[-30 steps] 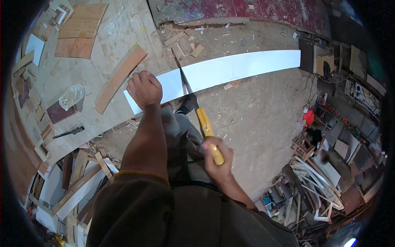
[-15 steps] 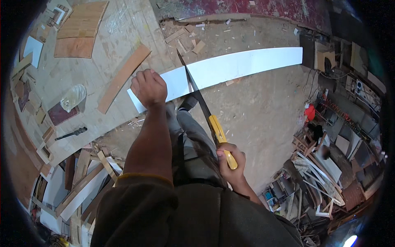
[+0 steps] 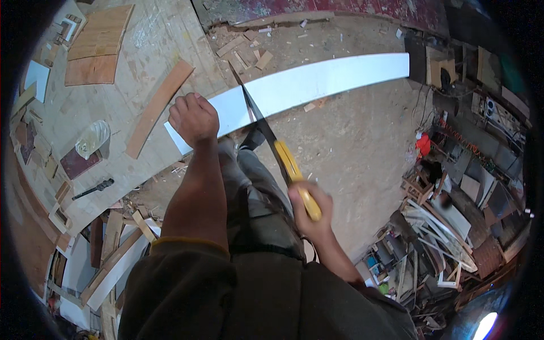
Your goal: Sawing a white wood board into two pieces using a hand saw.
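Observation:
My left hand is closed over the left end of a long white board and bears down on it, its fingertips hidden. That end lies on a pale work surface, while the longer part reaches out to the right over the floor. Across the board, to the right of my left hand, lies the dark blade of a handsaw. Its tip points away from me, past the board's far edge. My right hand, slightly blurred, is wrapped around the saw's yellow handle, on the near side of the board.
Left of my left hand, a brown wood strip lies on the pale work surface, with a plastic bag and a dark tool. Timber offcuts are heaped at lower left. Clutter and wood scraps line the right side.
The whole view has shifted slightly. My right hand and the saw have moved a little away from me, while my left hand keeps its place on the board.

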Motion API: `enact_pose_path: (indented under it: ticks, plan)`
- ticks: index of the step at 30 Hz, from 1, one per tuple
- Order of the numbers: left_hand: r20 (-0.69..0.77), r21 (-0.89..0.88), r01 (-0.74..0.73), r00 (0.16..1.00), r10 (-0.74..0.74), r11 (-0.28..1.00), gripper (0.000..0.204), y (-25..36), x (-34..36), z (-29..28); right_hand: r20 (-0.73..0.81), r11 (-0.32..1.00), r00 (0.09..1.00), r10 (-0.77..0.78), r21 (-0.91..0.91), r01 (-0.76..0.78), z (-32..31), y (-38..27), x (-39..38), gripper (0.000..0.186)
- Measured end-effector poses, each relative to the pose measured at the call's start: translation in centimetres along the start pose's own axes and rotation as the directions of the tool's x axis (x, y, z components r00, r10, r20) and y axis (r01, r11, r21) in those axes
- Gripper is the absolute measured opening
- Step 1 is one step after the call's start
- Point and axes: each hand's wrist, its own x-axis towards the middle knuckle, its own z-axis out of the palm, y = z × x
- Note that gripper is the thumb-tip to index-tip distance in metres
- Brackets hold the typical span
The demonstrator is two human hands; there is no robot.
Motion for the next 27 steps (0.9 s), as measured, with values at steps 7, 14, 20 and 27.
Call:
enact_pose_path:
  ticks: [7, 14, 20, 27]
  plan:
    - [-0.026, -0.01, -0.015, 1.0, 0.015, 1.0, 0.014, -0.5, -0.6, 0.1, 0.058, 0.995, 0.996, 0.074, 0.059, -0.078, -1.2, 0.0, -1.9, 0.008]
    - [-0.025, 0.018, -0.037, 0.999, 0.037, 0.999, 0.017, -0.2, -0.2, 0.4, 0.08, 0.998, 0.995, 0.06, 0.011, -0.061, -1.5, -1.9, -0.7, 0.011]
    - [0.022, 0.002, -0.014, 1.0, 0.014, 1.0, 0.021, 0.1, -0.3, 0.2, 0.1, 0.999, 0.995, 0.025, 0.041, -0.029, -2.2, -1.7, 0.6, 0.009]
    - [-0.084, 0.004, -0.055, 0.995, 0.056, 0.998, 0.013, -0.1, 0.1, 0.3, 0.128, 0.995, 0.988, 0.09, 0.026, -0.094, -2.2, -1.7, 0.0, 0.009]
